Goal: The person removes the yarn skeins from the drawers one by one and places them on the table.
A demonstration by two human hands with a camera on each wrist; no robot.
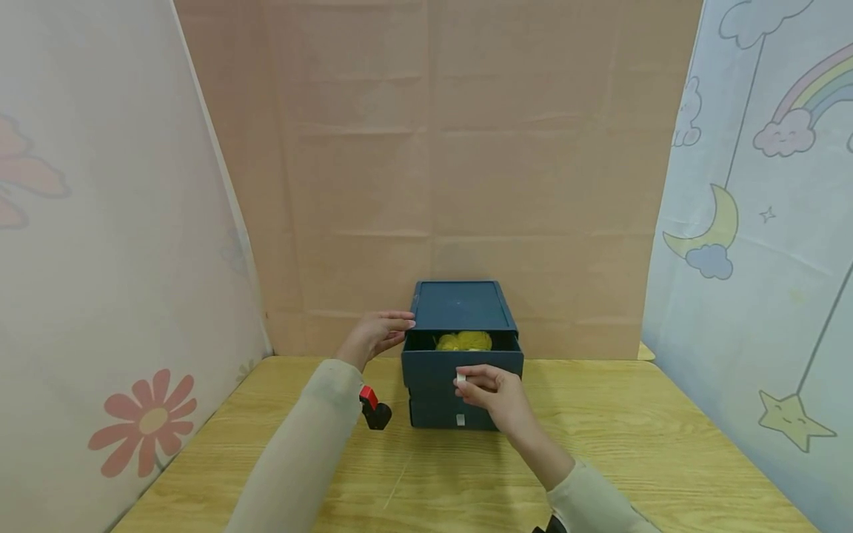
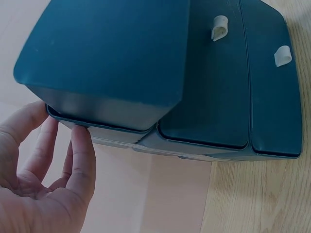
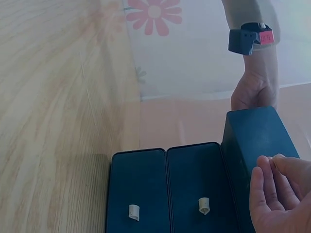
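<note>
A dark blue drawer cabinet (image 1: 460, 305) stands on the table, its top drawer (image 1: 429, 370) pulled partway out. Inside that drawer lies a rounded yellow bundle (image 1: 464, 341) with a stringy look; its lower part is hidden. My right hand (image 1: 496, 396) pinches the white pull tab (image 1: 460, 377) on the drawer's front. In the right wrist view the fingertips of that hand (image 3: 284, 194) cover the tab. My left hand (image 1: 376, 337) touches the cabinet's upper left side with its fingertips. The left wrist view shows this hand (image 2: 53, 170) against the casing beside the drawer.
Two lower drawers, the middle one (image 2: 209, 97) and the bottom one (image 2: 277, 97), are closed, each with a white tab. The wooden table (image 1: 333, 488) extends around the cabinet. A tan sheet (image 1: 433, 163) hangs behind it, with patterned sheets on both sides.
</note>
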